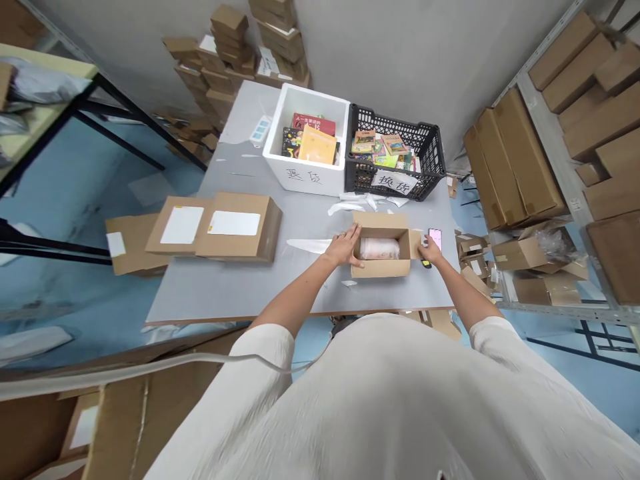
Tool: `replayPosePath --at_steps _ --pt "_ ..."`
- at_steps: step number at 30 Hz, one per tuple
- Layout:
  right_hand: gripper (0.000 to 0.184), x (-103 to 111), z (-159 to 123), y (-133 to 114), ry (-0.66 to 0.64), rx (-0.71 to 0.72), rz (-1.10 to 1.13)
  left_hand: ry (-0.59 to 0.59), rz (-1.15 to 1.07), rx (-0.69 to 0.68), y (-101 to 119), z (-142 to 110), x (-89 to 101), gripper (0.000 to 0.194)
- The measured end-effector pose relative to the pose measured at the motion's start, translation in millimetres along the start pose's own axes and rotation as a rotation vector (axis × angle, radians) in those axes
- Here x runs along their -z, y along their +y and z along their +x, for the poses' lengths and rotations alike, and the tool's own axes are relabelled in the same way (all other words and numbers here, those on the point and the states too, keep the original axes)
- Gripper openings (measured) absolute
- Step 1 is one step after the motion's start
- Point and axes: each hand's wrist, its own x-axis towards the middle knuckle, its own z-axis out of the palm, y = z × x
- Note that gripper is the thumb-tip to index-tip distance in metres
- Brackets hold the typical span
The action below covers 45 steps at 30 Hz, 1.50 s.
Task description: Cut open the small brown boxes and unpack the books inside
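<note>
An open cardboard box (381, 268) sits on the grey table (240, 293) in front of me, its flaps folded outward. Inside it lies a pale pink wrapped roll-shaped item (380, 249). My left hand (344, 247) grips the left end of the box, thumb towards me and fingers at the far side. At the opposite end, the fingers of my right hand (430, 251) are closed at the edge of the right flap (415, 244). Beside that hand lie a phone with a lit pink screen (435, 237) and a small yellow-and-black object (426, 264), partly covered.
A white foam box (311, 179) and a black plastic crate (435, 157), both holding books, stand at the table's back. Closed cartons with white labels (234, 223) lie left. Paper scraps (307, 246) lie nearby. Shelves with cartons (525, 160) stand right; a pale cable (200, 359) crosses lower left.
</note>
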Motion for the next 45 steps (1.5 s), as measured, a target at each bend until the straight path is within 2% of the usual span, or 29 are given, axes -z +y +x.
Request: replayPosePath --at_steps 3,6,9,11,12,14,17,19,21,24,31,35,38,45 --pt "0.085 -5.0 2.9 0.8 -0.027 0.004 -0.085 -0.006 0.024 -0.004 0.1 -1.7 0.1 0.165" --pt "0.080 3.5 4.4 -10.3 -0.017 0.110 -0.270 -0.053 0.112 0.004 1.7 -1.7 2.5 0.166" --pt "0.068 17.0 2.3 -38.6 0.068 0.348 -0.514 -0.073 0.159 0.007 3.7 -0.2 4.7 0.166" --pt "0.057 18.2 -1.2 -66.9 0.076 0.599 -0.609 -0.067 0.165 0.004 4.8 0.9 5.3 0.166" --pt "0.054 14.6 -3.1 -82.5 0.035 0.708 -0.645 -0.063 0.165 0.003 5.3 1.3 5.3 0.166" --pt "0.052 -1.1 -6.7 -112.4 -0.147 0.850 -0.724 -0.058 0.165 0.003 6.5 1.1 5.3 0.166" --pt "0.045 -38.3 -9.8 -142.9 -0.435 0.917 -0.889 -0.054 0.158 0.002 9.4 -1.3 5.7 0.165" --pt "0.036 -64.6 -9.2 -150.5 -0.548 0.940 -1.005 -0.048 0.148 -0.001 11.8 -3.3 6.3 0.164" --pt "0.032 -87.6 -5.8 -150.4 -0.596 0.987 -1.088 -0.044 0.139 -0.013 13.8 -4.8 6.8 0.165" --pt "0.037 -113.7 5.2 -143.9 -0.588 1.075 -1.168 -0.043 0.141 -0.008 15.4 -5.5 6.5 0.167" --pt "0.039 -146.8 35.3 -124.3 -0.616 1.177 -1.301 -0.063 0.133 -0.016 15.1 -6.7 4.5 0.171" --pt "0.037 -152.6 39.1 -115.3 -0.588 1.197 -1.306 -0.068 0.132 -0.007 14.6 -7.8 4.2 0.177" --pt "0.034 -151.9 38.7 -112.9 -0.615 1.195 -1.329 -0.078 0.137 0.003 14.5 -7.9 4.8 0.177" --pt "0.035 -137.5 32.4 -115.1 -0.575 1.234 -1.335 -0.088 0.144 0.007 15.8 -7.4 7.6 0.174"
